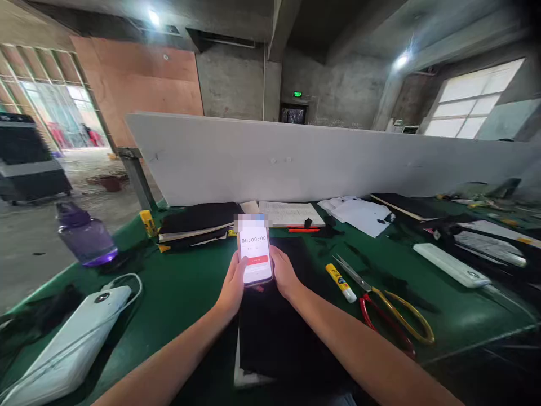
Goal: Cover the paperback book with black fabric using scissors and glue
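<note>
Between both hands a smartphone (256, 251) is held upright, its lit screen showing a timer at 00:00:00 above a red button. My left hand (232, 285) grips its left edge, with the thumb at the screen. Along the right edge my right hand (285, 273) is closed round it; its fingers behind the phone are hidden. Below the phone lies black cloth (279, 332) over white sheets (253, 379). To the right are a yellow glue stick (340, 282) and scissors (380, 299) with one red and one gold handle, blades slightly apart.
A white power bank or phone with a cable (76, 349) lies at left, near a purple bottle (84, 237). Black-covered stacks (198, 223), an open notebook (291, 214) and papers (359, 214) line the back. A white panel (296, 158) borders the green table (177, 287). A white power strip (450, 264) lies right.
</note>
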The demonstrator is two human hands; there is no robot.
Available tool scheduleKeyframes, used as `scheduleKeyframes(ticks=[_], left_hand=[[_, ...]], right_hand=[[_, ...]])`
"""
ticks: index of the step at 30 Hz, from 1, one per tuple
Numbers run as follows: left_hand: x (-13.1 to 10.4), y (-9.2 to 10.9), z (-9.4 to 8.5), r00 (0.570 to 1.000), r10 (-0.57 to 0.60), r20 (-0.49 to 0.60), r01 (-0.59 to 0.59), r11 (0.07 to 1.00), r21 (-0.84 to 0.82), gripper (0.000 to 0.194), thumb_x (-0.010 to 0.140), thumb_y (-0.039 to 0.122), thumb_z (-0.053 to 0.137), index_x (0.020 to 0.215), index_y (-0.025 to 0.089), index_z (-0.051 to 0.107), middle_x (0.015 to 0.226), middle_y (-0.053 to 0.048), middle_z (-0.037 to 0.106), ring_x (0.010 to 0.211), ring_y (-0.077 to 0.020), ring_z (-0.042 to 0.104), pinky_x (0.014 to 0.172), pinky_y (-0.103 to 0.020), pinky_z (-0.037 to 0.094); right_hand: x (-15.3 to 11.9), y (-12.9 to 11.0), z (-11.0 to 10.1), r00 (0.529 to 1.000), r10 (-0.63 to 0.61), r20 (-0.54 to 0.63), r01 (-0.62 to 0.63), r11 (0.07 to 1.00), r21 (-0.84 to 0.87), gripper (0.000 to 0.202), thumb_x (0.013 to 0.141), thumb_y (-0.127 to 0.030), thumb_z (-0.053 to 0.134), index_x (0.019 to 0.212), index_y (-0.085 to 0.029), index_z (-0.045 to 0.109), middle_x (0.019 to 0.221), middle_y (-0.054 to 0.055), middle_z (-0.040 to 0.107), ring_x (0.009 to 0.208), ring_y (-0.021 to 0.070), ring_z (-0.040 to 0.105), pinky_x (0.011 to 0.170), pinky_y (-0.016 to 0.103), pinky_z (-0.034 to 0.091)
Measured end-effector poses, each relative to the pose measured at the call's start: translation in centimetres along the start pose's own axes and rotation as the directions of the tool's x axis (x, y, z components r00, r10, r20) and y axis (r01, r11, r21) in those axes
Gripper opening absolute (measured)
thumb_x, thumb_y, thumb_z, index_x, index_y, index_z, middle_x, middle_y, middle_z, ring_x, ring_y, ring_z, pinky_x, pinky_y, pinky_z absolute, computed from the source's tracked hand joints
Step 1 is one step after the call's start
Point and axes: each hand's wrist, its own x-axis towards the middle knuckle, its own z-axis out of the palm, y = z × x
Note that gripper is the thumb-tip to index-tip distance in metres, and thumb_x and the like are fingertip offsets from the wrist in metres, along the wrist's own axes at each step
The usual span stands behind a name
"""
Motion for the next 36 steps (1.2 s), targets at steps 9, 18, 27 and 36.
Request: scheduleKeyframes(ticks=[9,18,27,36], left_hand=[[-0.6,-0.2,-0.4,0.998,0.063,-0.011,-0.063,0.998,0.007,0.044,0.082,0.049,0.052,0.118,0.023,0.046,0.108,-0.004,0.065,0.088,-0.0213,0.066,0.064,-0.032,0.057],[-0.1,0.3,-2.0,0.990,0.104,-0.094,-0.098,0.993,0.070,0.053,0.077,0.057,0.055,0.113,0.019,0.054,0.107,-0.006,0.068,0.095,-0.0245,0.066,0.079,-0.036,0.055],[-1.4,0.8,-3.3,0.992,0.045,-0.121,-0.035,0.995,0.090,0.044,0.074,0.047,0.062,0.107,0.019,0.057,0.099,-0.006,0.071,0.079,-0.0220,0.069,0.068,-0.033,0.055],[-2.2,1.5,-4.6,0.962,0.002,-0.274,0.029,0.994,0.108,0.035,0.080,0.037,0.056,0.110,0.020,0.059,0.100,-0.007,0.070,0.075,-0.0192,0.069,0.064,-0.030,0.055]], right_hand=[[-1.2,-1.6,0.8,0.998,-0.016,0.065,0.014,0.999,0.030,0.039,0.083,-0.051,0.053,0.097,-0.018,0.068,0.093,0.004,0.071,0.082,0.0201,0.064,0.074,0.033,0.048],[-1.7,-2.2,0.9,0.986,0.028,0.163,-0.028,1.000,-0.004,0.042,0.080,-0.051,0.057,0.104,-0.019,0.069,0.106,0.007,0.069,0.097,0.0248,0.063,0.086,0.041,0.046],[-1.8,-1.8,1.1,0.981,0.068,0.184,-0.057,0.996,-0.065,0.047,0.078,-0.057,0.058,0.089,-0.014,0.073,0.090,0.010,0.072,0.085,0.0242,0.065,0.082,0.040,0.045],[-1.9,-2.4,0.8,0.987,0.070,0.144,-0.065,0.997,-0.041,0.048,0.077,-0.059,0.056,0.090,-0.014,0.071,0.082,0.009,0.071,0.078,0.0204,0.065,0.081,0.038,0.047]])
